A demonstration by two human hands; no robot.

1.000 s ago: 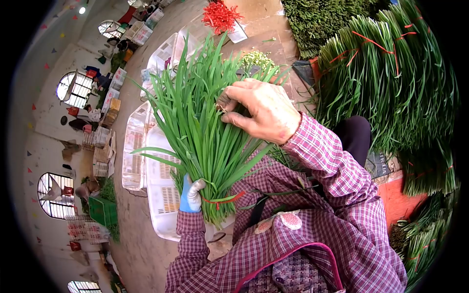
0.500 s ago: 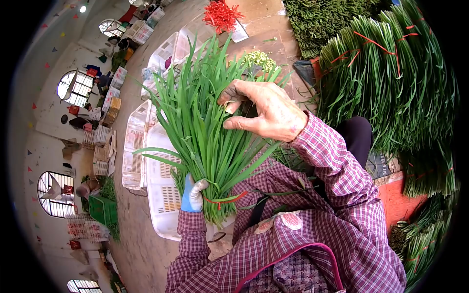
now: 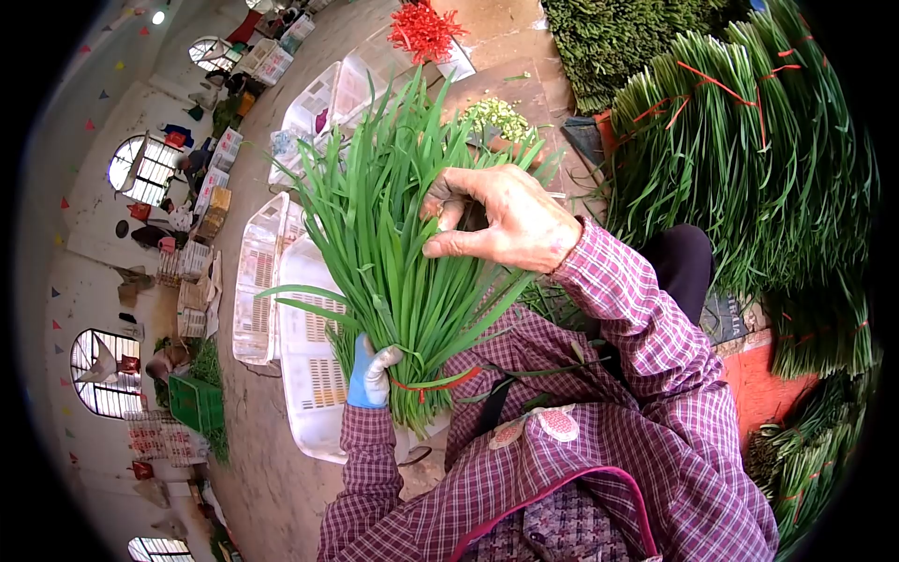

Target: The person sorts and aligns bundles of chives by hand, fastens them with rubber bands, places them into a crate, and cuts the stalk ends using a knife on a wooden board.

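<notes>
A thick bundle of garlic chives (image 3: 384, 225) stands upright before me, its leaves fanned out at the top and a red tie (image 3: 449, 381) round its lower stems. My left hand (image 3: 373, 370), in a pale blue and white glove, is closed round the base of the bundle. At the right side of the leaves is my bare right hand (image 3: 510, 217). Its fingers are curled towards the thumb in a pinch among the leaves, with a gap inside the curl; the fingertips are partly hidden by green.
White plastic crates (image 3: 314, 375) stand behind the bundle. A heap of red ties (image 3: 423, 30) and pale cut pieces (image 3: 496, 117) lie beyond. Tied chive bundles (image 3: 740, 140) are stacked at right. Other people and a green crate (image 3: 197, 405) are far left.
My right hand has shifted slightly left and down along the leaves, its fingers still curled. The leaf tops have swayed a little. My left hand keeps its place on the stems.
</notes>
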